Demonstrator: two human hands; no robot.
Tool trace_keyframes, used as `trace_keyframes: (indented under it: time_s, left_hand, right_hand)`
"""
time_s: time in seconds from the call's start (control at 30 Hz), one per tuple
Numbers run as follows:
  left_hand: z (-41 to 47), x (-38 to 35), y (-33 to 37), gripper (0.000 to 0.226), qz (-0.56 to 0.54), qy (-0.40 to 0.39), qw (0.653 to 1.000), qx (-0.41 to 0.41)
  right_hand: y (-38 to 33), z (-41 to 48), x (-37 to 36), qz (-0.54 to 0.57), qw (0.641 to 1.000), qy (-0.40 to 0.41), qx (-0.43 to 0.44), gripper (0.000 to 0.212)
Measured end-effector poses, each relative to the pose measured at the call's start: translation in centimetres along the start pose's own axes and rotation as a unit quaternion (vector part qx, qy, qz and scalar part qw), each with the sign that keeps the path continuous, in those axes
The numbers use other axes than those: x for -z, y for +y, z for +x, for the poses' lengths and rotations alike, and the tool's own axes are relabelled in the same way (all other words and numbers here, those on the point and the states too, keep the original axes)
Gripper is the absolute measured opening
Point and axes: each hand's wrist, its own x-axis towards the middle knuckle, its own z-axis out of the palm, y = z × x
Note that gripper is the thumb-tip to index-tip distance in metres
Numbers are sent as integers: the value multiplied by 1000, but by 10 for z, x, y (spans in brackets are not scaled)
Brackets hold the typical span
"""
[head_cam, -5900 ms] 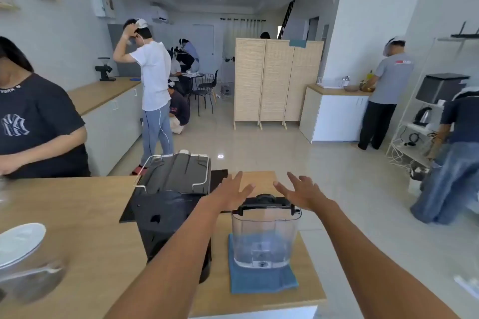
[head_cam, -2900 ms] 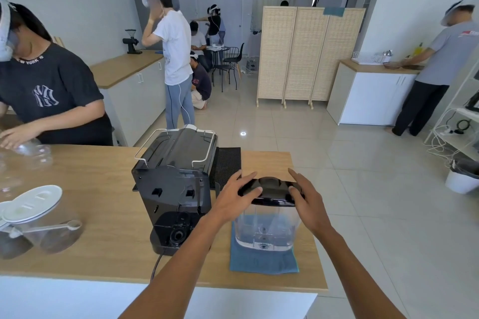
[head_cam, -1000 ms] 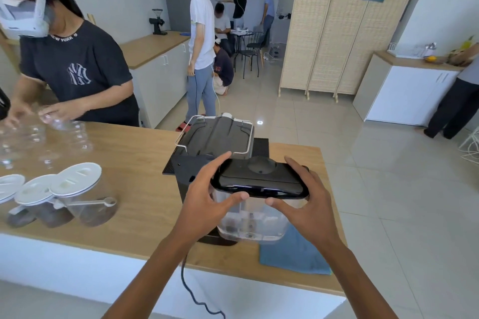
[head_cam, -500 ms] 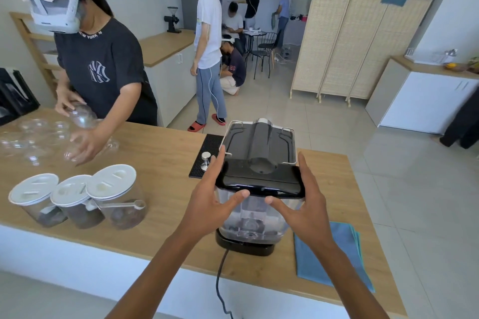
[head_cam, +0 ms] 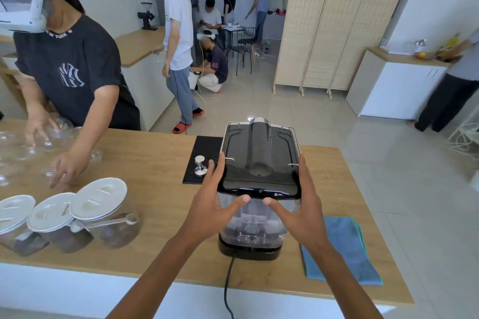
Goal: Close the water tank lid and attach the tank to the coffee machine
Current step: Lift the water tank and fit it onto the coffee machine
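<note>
The clear water tank [head_cam: 252, 223] stands upright against the near side of the black coffee machine [head_cam: 260, 153], resting on the machine's black base. Its glossy black lid [head_cam: 259, 189] lies flat and shut on top. My left hand [head_cam: 216, 204] grips the tank's left side, thumb on the front just under the lid. My right hand [head_cam: 302, 208] mirrors it on the right side, fingers along the lid's edge. The tank's back is hidden behind the lid and my hands.
A blue cloth [head_cam: 342, 248] lies right of the machine. A black mat [head_cam: 201, 160] with a metal tamper [head_cam: 200, 166] sits to the left. Three lidded jars [head_cam: 77, 217] stand at the near left. A person across the wooden counter [head_cam: 145, 163] handles glasses. The machine's cord [head_cam: 228, 285] hangs over the front edge.
The lid was shut and both hands lifted the tank off the blue cloth, carrying it left onto the machine. In the last half second it settled against the machine's near side.
</note>
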Motion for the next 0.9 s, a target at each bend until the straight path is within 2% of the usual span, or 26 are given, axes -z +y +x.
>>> trace_keyframes:
  time_s: [0.17, 0.53, 0.9]
  left_hand:
    - [1, -5, -3, 102, 2, -2, 1000, -24]
    - [-4, -16, -14, 102, 8, 1, 1000, -9]
    - [-5, -15, -12, 92, -12, -3, 1000, -3]
  right_hand:
    - [5, -1, -3, -7, 1000, 1, -9, 117]
    - [22, -7, -8, -13, 1000, -9, -11, 117]
    - [21, -9, -8, 7, 1000, -6, -11, 115]
